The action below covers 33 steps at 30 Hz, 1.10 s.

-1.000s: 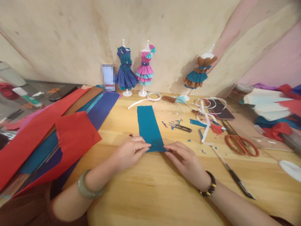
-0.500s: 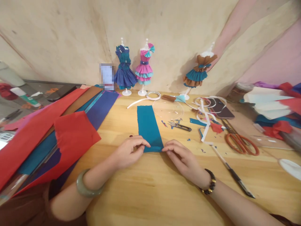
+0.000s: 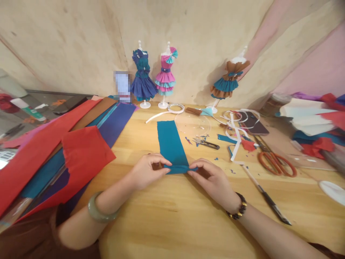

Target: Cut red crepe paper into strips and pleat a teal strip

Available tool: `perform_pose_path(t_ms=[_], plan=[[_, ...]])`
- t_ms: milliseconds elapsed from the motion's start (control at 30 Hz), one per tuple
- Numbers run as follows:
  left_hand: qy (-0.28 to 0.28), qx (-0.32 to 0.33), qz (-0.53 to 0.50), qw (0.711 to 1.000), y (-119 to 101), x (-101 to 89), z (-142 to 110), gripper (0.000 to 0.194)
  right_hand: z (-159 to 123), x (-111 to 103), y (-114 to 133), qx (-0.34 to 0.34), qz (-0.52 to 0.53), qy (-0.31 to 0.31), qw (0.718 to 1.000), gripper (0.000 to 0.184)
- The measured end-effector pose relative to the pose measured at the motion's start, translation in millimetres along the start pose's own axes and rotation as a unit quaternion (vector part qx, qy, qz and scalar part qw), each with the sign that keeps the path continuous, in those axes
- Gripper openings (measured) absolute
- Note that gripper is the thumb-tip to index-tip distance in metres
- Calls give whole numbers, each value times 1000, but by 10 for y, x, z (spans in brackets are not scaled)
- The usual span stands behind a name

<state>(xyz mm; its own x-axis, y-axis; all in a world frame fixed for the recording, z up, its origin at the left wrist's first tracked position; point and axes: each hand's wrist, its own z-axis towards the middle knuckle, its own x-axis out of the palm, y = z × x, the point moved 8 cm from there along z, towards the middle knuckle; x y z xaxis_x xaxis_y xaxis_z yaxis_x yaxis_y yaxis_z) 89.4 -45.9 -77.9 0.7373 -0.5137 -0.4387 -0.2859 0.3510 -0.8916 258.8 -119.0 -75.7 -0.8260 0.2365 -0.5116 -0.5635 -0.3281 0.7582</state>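
Observation:
A teal-blue strip of crepe paper point(image 3: 172, 142) lies lengthwise on the wooden table, with its near end folded into a narrow band. My left hand point(image 3: 149, 171) pinches the left end of that fold between thumb and fingers. At the right end, my right hand point(image 3: 211, 178) pinches the fold the same way, and a bit of blue paper sticks out past its fingertips. The folded edge is raised slightly between both hands. Beyond the right hand lie small thread snips point(image 3: 207, 144) among tiny paper scraps.
Three mini dress forms in paper dresses, one blue point(image 3: 144, 77), one pink point(image 3: 165, 73), one brown point(image 3: 229, 81), stand by the wall. Red paper point(image 3: 87, 153) and other strips cover the left. Orange-handled scissors point(image 3: 277, 163), a pen point(image 3: 272, 205) and white tape point(image 3: 235, 147) lie right.
The folded near edge has been lifted and gathered. Both hands, whose fingertips rested at its corners, now pinch it; the right end of the fold pokes out further.

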Motion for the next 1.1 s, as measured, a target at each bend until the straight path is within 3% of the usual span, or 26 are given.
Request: perform_pose_path(t_ms=[233,533,1100], plan=[[-17,20,34,999,-46,-39,15,10,-20,-14,-49,23,1,-3,1000,13],[-3,-11,11,1000,1,-27,14,13,-14,-19,-53,27,0,-3,1000,12],[5,33,30,999,-70,-47,40,14,-28,-23,-88,58,18,4,998,12]])
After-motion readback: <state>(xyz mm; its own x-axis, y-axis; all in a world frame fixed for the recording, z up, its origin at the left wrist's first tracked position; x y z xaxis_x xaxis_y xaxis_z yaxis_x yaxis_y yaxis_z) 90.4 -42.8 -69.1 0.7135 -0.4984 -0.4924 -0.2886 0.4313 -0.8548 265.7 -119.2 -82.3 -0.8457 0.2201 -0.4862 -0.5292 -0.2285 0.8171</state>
